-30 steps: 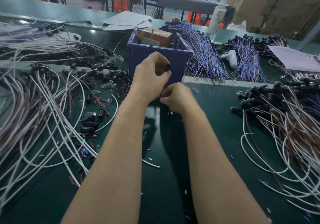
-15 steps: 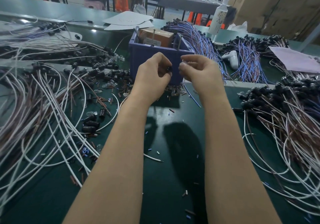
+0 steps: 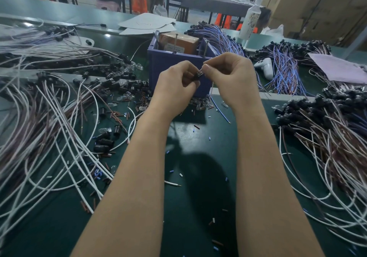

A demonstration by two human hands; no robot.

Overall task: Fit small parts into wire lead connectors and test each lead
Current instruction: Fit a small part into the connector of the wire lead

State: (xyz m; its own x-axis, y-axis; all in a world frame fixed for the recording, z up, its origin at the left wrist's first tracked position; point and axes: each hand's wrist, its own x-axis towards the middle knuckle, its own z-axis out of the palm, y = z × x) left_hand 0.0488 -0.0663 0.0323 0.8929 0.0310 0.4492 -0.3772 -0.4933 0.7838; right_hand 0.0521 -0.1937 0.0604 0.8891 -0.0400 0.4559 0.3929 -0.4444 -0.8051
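Note:
My left hand point(image 3: 174, 86) pinches a small black connector point(image 3: 197, 76) in front of the blue box point(image 3: 158, 68). My right hand point(image 3: 232, 78) pinches a tiny clear part point(image 3: 201, 71) against the connector's open end; fingertips of both hands meet there. A blue wire point(image 3: 219, 110) trails down from below my hands to the green mat. A little heap of clear parts point(image 3: 200, 103) lies at the box's foot. Loose black connectors point(image 3: 103, 139) lie left of my left forearm.
White and brown leads point(image 3: 49, 127) sprawl over the left of the table, with more black-ended leads point(image 3: 327, 129) on the right. Blue wire bundles point(image 3: 282, 72) and a white tool point(image 3: 264, 67) lie behind right. A bottle point(image 3: 251, 18) stands at the back. Wire offcuts dot the mat.
My right hand rose from the heap at the box's foot to the level of my left hand and closed in until its fingertips met the connector.

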